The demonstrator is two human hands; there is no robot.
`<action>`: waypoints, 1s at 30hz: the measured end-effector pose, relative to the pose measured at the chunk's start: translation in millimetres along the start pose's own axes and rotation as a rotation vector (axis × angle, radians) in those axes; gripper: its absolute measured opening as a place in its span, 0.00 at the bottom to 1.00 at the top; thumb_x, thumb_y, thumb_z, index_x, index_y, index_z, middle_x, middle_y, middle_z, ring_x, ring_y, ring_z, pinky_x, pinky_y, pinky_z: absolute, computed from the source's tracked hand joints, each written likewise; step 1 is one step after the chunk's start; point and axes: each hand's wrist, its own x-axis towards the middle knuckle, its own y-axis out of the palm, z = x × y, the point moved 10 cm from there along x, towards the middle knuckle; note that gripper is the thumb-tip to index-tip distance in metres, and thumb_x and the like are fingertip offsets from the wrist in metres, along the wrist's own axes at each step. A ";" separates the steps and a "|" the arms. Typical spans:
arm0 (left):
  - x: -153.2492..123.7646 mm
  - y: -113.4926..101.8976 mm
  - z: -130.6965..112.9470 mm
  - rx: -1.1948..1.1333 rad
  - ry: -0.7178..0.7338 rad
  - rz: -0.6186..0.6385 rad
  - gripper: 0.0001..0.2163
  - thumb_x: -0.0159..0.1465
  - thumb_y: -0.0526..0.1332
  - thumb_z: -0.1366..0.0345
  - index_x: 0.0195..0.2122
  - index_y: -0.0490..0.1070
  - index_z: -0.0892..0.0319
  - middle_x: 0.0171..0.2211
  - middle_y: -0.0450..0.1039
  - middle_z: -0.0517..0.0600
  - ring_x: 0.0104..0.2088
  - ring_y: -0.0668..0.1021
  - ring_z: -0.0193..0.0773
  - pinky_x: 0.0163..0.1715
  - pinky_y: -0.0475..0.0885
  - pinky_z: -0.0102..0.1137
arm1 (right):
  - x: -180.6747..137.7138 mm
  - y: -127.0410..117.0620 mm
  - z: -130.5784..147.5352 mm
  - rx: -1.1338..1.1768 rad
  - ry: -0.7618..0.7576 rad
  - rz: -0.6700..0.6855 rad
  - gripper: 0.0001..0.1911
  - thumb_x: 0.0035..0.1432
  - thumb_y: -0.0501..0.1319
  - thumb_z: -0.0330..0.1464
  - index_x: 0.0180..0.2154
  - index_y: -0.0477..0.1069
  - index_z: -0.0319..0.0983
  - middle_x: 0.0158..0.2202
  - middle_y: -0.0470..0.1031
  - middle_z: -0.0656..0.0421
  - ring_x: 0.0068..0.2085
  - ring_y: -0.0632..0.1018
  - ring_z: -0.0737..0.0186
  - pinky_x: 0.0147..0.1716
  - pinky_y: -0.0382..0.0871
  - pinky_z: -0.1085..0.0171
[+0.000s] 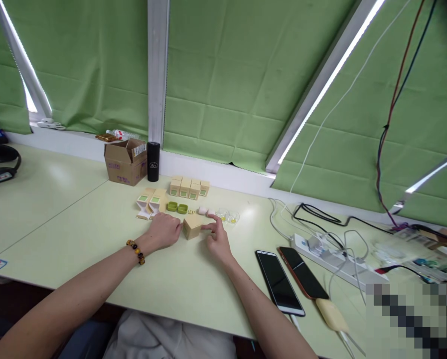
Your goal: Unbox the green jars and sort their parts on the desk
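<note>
A small tan cardboard box (192,227) stands on the table in front of me, between my two hands. My left hand (164,230) is curled, its fingertips against the box's left side. From the other side, a finger of my right hand (219,240) presses on the box while the index finger points outward past it. Just behind lie two green open containers (177,207), small pale rings (192,211), pink pieces (206,211) and clear cups (228,216) with something yellow inside. Two opened boxes (149,199) with white flaps lie behind my left hand.
Several closed tan boxes (189,188) form a row farther back. A larger carton (125,162) and a black bottle (153,161) stand by the wall. To the right are two phones (280,282), a power strip (330,259) and loose cables; headgear (1,163) sits far left.
</note>
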 end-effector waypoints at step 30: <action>-10.5 4.9 -6.8 -0.277 -0.080 -0.019 0.30 0.57 0.67 0.39 0.49 0.65 0.59 0.46 0.76 0.61 0.48 0.77 0.58 0.43 0.69 0.41 | -3.3 -10.2 15.5 -0.066 -0.102 -0.131 0.25 0.55 0.56 0.26 0.55 0.68 0.43 0.45 0.77 0.56 0.47 0.78 0.55 0.45 0.72 0.57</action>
